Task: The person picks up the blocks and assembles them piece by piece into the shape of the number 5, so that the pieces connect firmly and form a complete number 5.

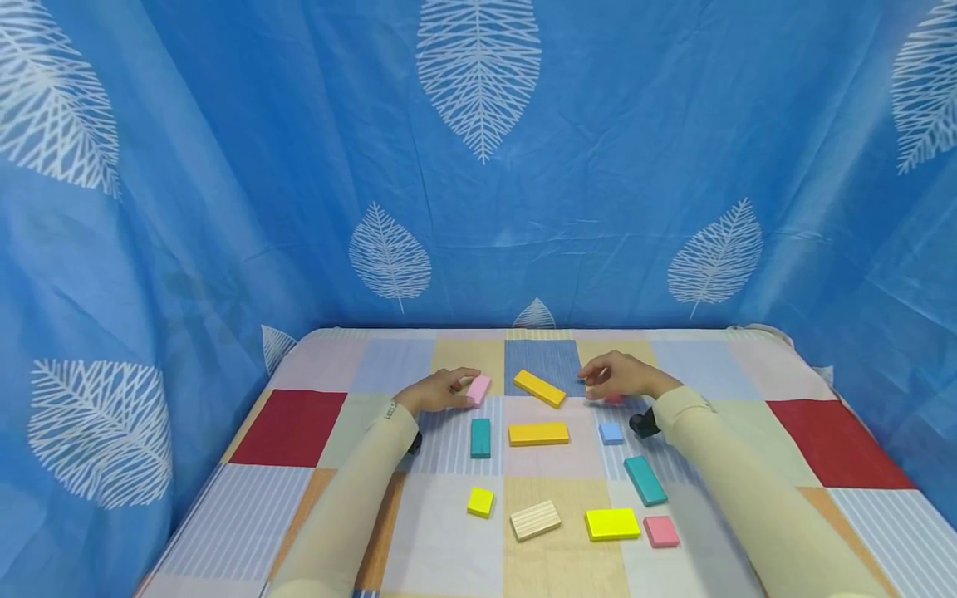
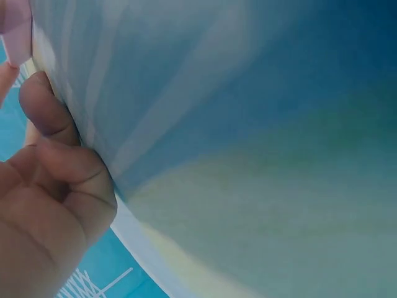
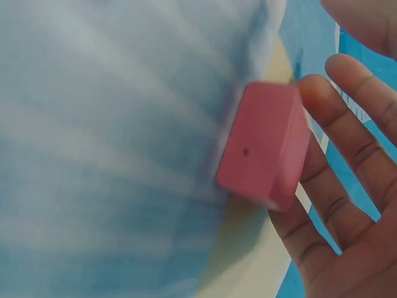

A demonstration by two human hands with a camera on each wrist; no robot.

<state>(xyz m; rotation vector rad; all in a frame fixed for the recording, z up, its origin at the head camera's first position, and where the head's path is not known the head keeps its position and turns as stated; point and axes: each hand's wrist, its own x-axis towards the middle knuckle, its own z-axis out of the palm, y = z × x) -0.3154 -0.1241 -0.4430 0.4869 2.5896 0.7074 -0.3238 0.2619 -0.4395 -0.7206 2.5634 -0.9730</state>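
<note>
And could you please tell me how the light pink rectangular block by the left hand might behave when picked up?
The light pink rectangular block is probably stiff, judging by its straight edges. Its flat faces make rolling unlikely. It may well be light, since it looks small beside the left hand.

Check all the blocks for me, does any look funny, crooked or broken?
A bit: the red block by the right hand has a small dark spot; I can't tell whether it's a mark or a hole. The farther orange block lies slanted, while the nearer orange block sits nearly straight. I see nothing broken.
</note>
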